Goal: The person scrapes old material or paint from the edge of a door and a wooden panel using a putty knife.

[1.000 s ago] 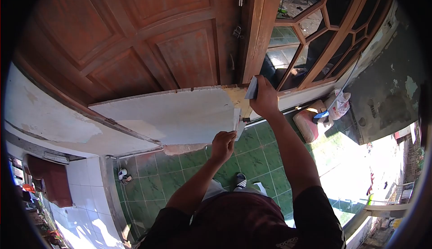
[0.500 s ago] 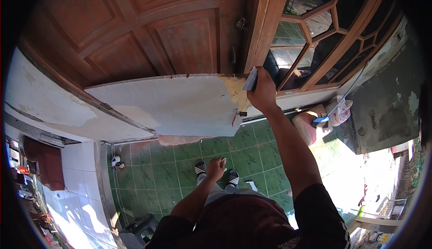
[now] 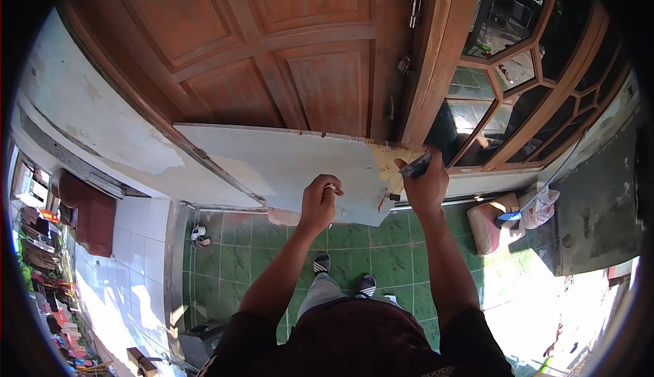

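A pale grey board (image 3: pixel 272 166) stands in front of the lower part of a brown panelled door (image 3: pixel 320 84). Near its right end is a bare yellowish patch (image 3: pixel 387 162) with a red and black item (image 3: pixel 390 198) just below. My right hand (image 3: pixel 430 183) is closed around a dark, flat-bladed scraper (image 3: pixel 415 166) at the board's right end. In front of the board's middle, my left hand (image 3: pixel 319 203) is closed, with a small white object (image 3: pixel 332 187) between its fingers.
Windows in a wooden frame (image 3: pixel 504 97) stand right of the door. Sacks (image 3: pixel 487 227) and a blue brush (image 3: pixel 509 216) lie by the wall at right. A dark stool (image 3: pixel 201 343) is at lower left, on green floor tiles (image 3: pixel 238 261).
My left hand has risen from low near my legs to the front of the board. The view has shifted, so the door and board appear lower and further right. The scraper's blade has turned.
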A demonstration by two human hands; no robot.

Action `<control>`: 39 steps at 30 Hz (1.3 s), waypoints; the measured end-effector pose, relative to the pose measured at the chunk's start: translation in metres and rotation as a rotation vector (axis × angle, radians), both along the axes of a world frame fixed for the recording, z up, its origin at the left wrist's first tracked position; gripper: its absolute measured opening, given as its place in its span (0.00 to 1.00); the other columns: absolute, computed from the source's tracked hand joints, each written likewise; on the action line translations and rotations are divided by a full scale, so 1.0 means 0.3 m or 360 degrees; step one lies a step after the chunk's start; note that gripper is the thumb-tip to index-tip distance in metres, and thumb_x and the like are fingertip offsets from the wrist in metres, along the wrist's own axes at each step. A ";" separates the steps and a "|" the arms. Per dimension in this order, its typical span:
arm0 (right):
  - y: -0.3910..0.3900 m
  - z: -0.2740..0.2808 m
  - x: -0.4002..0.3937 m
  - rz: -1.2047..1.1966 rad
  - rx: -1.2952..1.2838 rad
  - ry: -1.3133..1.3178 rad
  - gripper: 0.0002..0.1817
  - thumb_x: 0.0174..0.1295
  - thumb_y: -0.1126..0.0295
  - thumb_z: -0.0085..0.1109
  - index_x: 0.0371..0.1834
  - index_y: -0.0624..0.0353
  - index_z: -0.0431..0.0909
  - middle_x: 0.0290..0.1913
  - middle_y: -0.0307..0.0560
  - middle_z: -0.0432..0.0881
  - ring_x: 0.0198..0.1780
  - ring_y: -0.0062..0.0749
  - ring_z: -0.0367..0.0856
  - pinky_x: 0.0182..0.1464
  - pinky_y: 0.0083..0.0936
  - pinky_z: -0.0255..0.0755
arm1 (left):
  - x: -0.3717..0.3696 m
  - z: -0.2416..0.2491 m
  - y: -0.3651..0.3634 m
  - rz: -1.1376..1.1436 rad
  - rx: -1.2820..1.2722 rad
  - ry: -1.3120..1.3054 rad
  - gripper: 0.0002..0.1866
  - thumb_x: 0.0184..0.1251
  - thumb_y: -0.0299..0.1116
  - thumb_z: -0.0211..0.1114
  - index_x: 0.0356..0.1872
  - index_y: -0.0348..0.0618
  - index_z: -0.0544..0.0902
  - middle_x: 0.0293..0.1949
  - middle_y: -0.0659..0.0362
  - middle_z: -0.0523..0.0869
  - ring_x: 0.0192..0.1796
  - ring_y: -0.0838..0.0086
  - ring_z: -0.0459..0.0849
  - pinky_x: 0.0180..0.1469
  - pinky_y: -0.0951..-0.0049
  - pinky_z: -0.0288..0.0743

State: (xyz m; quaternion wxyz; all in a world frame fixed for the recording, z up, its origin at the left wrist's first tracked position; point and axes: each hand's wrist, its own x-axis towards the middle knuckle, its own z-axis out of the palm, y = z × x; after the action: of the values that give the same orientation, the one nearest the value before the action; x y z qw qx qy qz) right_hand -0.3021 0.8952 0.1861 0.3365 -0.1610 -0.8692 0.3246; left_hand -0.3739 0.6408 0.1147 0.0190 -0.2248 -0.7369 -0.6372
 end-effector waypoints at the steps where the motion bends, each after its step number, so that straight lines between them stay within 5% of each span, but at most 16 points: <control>1: -0.038 -0.001 0.033 0.0025 -0.0312 -0.0233 0.44 0.53 0.55 0.91 0.65 0.63 0.73 0.58 0.67 0.85 0.57 0.67 0.86 0.56 0.52 0.83 | -0.005 0.004 -0.018 -0.0008 -0.0067 0.0102 0.12 0.76 0.19 0.51 0.43 0.36 0.85 0.33 0.54 0.86 0.34 0.70 0.87 0.38 0.69 0.78; 4: -0.136 0.004 0.090 0.0332 -0.0680 -0.0811 0.47 0.53 0.49 0.91 0.67 0.64 0.72 0.61 0.70 0.84 0.63 0.58 0.86 0.62 0.46 0.82 | -0.019 0.046 -0.039 0.0062 -0.0317 0.0030 0.13 0.75 0.17 0.50 0.38 0.36 0.85 0.30 0.53 0.85 0.33 0.69 0.84 0.38 0.68 0.77; 7: -0.194 -0.260 0.068 0.0590 -0.1137 -0.0509 0.47 0.61 0.40 0.85 0.68 0.65 0.73 0.56 0.67 0.85 0.59 0.48 0.87 0.61 0.41 0.82 | -0.065 0.092 -0.034 -0.0011 -0.0314 0.0214 0.12 0.74 0.18 0.50 0.36 0.35 0.84 0.31 0.51 0.85 0.32 0.67 0.82 0.40 0.67 0.77; 8: -0.203 -0.253 0.063 0.0543 -0.1214 -0.0710 0.43 0.71 0.37 0.74 0.70 0.65 0.74 0.56 0.59 0.86 0.56 0.41 0.87 0.60 0.40 0.80 | -0.088 0.097 -0.038 -0.0060 -0.0314 0.0206 0.11 0.74 0.19 0.51 0.35 0.35 0.83 0.31 0.51 0.84 0.32 0.66 0.81 0.40 0.66 0.76; 11: -0.201 -0.269 0.046 0.0524 -0.2186 -0.0736 0.35 0.78 0.41 0.66 0.67 0.62 0.75 0.55 0.57 0.87 0.54 0.42 0.86 0.60 0.45 0.78 | -0.168 0.121 -0.060 -0.0201 -0.0315 0.0215 0.09 0.74 0.22 0.53 0.33 0.35 0.80 0.30 0.51 0.82 0.34 0.63 0.81 0.42 0.62 0.76; 14: -0.212 -0.253 0.020 0.0362 -0.1734 -0.0537 0.21 0.83 0.54 0.62 0.60 0.61 0.74 0.52 0.60 0.87 0.53 0.50 0.87 0.56 0.47 0.77 | -0.225 0.166 -0.060 -0.0287 -0.0351 0.0344 0.10 0.76 0.27 0.56 0.31 0.35 0.78 0.30 0.51 0.80 0.36 0.59 0.82 0.42 0.58 0.76; 19: -0.207 -0.190 0.003 0.0217 -0.0590 -0.0103 0.11 0.76 0.73 0.63 0.58 0.61 0.80 0.50 0.64 0.89 0.50 0.68 0.87 0.52 0.48 0.77 | -0.263 0.284 -0.011 -0.0123 -0.0597 0.0985 0.14 0.78 0.37 0.69 0.33 0.38 0.84 0.31 0.51 0.83 0.39 0.56 0.84 0.44 0.56 0.77; 20: -0.206 -0.149 0.005 0.0179 -0.0321 -0.0086 0.10 0.75 0.74 0.65 0.56 0.60 0.82 0.50 0.62 0.89 0.50 0.67 0.87 0.53 0.50 0.77 | -0.276 0.283 0.005 -0.0047 -0.0539 0.1124 0.17 0.75 0.47 0.76 0.40 0.40 0.90 0.34 0.52 0.84 0.43 0.55 0.86 0.47 0.55 0.80; 22: -0.220 -0.086 0.002 0.0051 0.0086 -0.0046 0.08 0.70 0.75 0.68 0.50 0.57 0.85 0.49 0.54 0.91 0.48 0.64 0.88 0.54 0.53 0.77 | -0.299 0.312 0.005 -0.0039 -0.0824 0.1227 0.17 0.73 0.47 0.78 0.44 0.41 0.93 0.36 0.54 0.84 0.46 0.56 0.86 0.49 0.55 0.82; 29: -0.289 -0.149 -0.030 -0.0159 -0.0184 -0.0036 0.06 0.79 0.72 0.61 0.54 0.56 0.80 0.46 0.59 0.90 0.43 0.70 0.88 0.43 0.60 0.79 | -0.403 0.319 -0.014 -0.0324 -0.1101 0.1364 0.20 0.69 0.50 0.80 0.45 0.42 0.95 0.38 0.55 0.84 0.49 0.57 0.86 0.49 0.56 0.83; 34: -0.290 -0.224 -0.065 -0.0304 -0.0274 0.0166 0.16 0.80 0.61 0.65 0.57 0.62 0.75 0.39 0.67 0.89 0.43 0.72 0.89 0.44 0.58 0.80 | -0.439 0.334 -0.009 -0.0490 -0.1080 0.1245 0.20 0.68 0.50 0.81 0.42 0.41 0.95 0.37 0.53 0.84 0.47 0.56 0.87 0.49 0.56 0.82; 37: -0.304 -0.279 -0.116 -0.0249 -0.0633 0.0214 0.17 0.81 0.59 0.66 0.54 0.63 0.75 0.35 0.62 0.88 0.37 0.65 0.89 0.41 0.52 0.80 | -0.459 0.327 -0.009 -0.0553 -0.1064 0.1240 0.20 0.66 0.50 0.82 0.41 0.41 0.94 0.37 0.53 0.85 0.46 0.56 0.87 0.48 0.55 0.82; 39: -0.322 -0.293 -0.130 -0.0290 -0.0847 0.0239 0.20 0.81 0.56 0.66 0.49 0.64 0.75 0.31 0.55 0.85 0.31 0.49 0.86 0.37 0.43 0.78 | -0.469 0.323 -0.008 -0.0573 -0.1048 0.1276 0.20 0.65 0.50 0.83 0.41 0.41 0.94 0.37 0.53 0.85 0.45 0.56 0.88 0.47 0.55 0.82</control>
State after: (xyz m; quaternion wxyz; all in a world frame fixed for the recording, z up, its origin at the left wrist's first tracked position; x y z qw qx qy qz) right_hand -0.3411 0.7985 0.0983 0.3736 -0.2964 -0.7081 0.5207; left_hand -0.5146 0.6383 0.2115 0.1177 -0.5666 -0.7824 -0.2304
